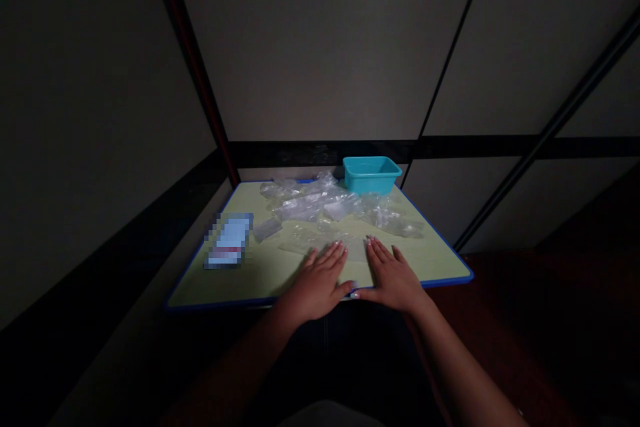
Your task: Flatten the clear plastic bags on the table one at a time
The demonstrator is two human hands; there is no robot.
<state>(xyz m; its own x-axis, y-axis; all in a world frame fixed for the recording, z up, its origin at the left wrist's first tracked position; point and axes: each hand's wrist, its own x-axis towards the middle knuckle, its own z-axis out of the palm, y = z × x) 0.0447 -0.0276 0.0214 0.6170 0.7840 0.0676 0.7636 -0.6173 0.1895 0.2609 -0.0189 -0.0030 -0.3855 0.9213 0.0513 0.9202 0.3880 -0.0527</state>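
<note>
My left hand (320, 283) lies palm down near the front edge of the table, fingers stretched out, its fingertips on a flat clear plastic bag (310, 241). To its right, my right hand (393, 277) is also flat, with its fingertips at the bag's right part. The two thumbs point toward each other at the table edge. Beyond the hands, a heap of crumpled clear plastic bags (305, 205) spreads across the back half of the table. Neither hand grips anything.
A turquoise bin (371, 177) stands at the back right of the yellow-green table (240, 290), which has a blue rim. A phone with a blurred screen (231, 240) lies at the left. Behind the table rises a panelled wall (320, 47).
</note>
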